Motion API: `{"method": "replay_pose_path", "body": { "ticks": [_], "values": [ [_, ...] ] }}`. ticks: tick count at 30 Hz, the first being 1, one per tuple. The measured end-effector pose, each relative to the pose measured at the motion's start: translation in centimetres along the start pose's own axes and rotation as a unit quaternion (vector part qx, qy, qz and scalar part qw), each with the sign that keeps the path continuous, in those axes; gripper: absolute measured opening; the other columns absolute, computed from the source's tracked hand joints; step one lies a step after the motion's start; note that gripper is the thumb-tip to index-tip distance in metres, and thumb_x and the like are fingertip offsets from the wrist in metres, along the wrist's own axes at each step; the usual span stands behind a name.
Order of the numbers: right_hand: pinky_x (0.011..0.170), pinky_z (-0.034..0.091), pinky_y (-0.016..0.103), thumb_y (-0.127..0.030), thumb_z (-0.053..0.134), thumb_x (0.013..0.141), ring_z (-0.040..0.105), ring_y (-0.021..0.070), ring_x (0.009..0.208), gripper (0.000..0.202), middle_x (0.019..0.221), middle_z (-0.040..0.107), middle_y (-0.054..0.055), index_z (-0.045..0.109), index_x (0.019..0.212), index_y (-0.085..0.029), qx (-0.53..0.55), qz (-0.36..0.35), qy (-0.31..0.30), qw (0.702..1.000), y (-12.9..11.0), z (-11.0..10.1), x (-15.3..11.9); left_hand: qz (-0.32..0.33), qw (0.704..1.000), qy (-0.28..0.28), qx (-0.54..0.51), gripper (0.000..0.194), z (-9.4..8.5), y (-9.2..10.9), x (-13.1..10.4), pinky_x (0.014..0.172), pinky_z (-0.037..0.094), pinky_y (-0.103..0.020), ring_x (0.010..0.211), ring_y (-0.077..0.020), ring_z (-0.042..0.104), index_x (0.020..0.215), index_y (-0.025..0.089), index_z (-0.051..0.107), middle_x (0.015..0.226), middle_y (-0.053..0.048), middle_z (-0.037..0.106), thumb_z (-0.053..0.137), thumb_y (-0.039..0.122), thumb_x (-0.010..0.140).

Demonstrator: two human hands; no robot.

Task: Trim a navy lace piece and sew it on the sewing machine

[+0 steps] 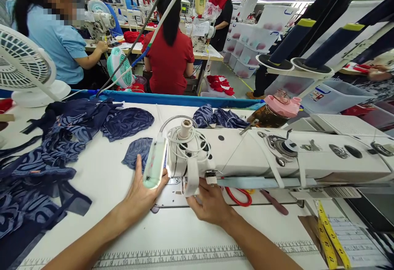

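Observation:
My left hand [142, 194] lies flat on the white table beside the needle area of a white sewing machine [277, 155], its fingers reaching under the machine's small lamp [154, 163] toward a dark blue patterned fabric piece [137, 151]. My right hand [209, 204] rests under the machine head near the presser foot; its fingertips are hidden by the machine. What either hand grips is not visible.
A pile of dark blue patterned garments [40, 159] covers the table's left. Red-handled scissors [240, 196] and a yellow tape measure [331, 237] lie to the right. A white fan [24, 62] stands far left. Thread cones [292, 40] rise at right. Other workers sit at machines behind.

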State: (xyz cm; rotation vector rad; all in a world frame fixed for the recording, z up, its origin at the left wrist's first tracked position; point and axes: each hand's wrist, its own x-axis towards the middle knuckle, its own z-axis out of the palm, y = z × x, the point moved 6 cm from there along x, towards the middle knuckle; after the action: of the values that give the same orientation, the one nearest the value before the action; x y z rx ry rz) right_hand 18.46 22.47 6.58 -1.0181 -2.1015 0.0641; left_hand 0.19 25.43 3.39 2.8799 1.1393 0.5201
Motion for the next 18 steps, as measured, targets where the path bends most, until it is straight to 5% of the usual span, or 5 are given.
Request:
{"method": "replay_pose_path", "body": {
  "ticks": [7, 18],
  "values": [
    [0.060, 0.049, 0.029, -0.010, 0.039, 0.091, 0.059, 0.0185, 0.064, 0.025, 0.073, 0.063, 0.003, 0.060, 0.100, -0.020, -0.018, 0.025, -0.005, 0.999, 0.65, -0.02, 0.25, -0.027, 0.999, -0.041, -0.014, 0.066, 0.41, -0.36, 0.02, 0.106, 0.038, -0.063, 0.129, -0.0324, 0.047, 0.142, 0.029, 0.043, 0.129, -0.008, 0.061, 0.052, 0.001, 0.083],
    [0.050, 0.039, 0.028, -0.007, 0.036, 0.092, 0.052, 0.0189, 0.056, 0.026, 0.063, 0.056, 0.002, 0.060, 0.090, -0.019, -0.087, 0.026, 0.011, 0.996, 0.76, 0.08, 0.46, -0.021, 1.000, -0.016, 0.000, 0.069, 0.53, -0.49, -0.01, 0.103, 0.041, -0.063, 0.120, -0.0338, 0.053, 0.133, 0.024, 0.052, 0.123, -0.010, 0.064, 0.056, -0.004, 0.070]
  ]
}}
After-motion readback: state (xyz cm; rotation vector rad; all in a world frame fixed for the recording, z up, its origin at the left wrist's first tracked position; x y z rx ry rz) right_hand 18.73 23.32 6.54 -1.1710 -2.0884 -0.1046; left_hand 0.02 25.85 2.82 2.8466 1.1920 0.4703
